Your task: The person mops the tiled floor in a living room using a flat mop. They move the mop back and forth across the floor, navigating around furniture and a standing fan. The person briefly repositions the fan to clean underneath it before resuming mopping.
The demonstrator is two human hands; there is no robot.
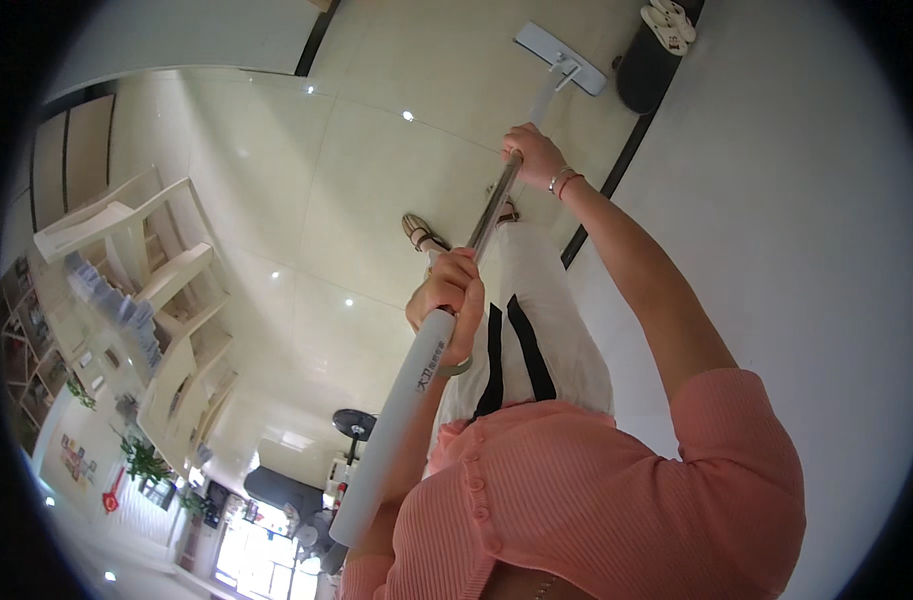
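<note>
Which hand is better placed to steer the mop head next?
Probably your right hand: it grips the pole closer to the mop head, while your left hand holds farther back, at the thick handle.

We observe one flat mop [494, 205], slanting from near left to far right. We identify a thick pale-grey grip [391, 440], a slim metallic shaft [485, 224] and a pale rectangular head [544, 46] on the floor [361, 175].
</note>
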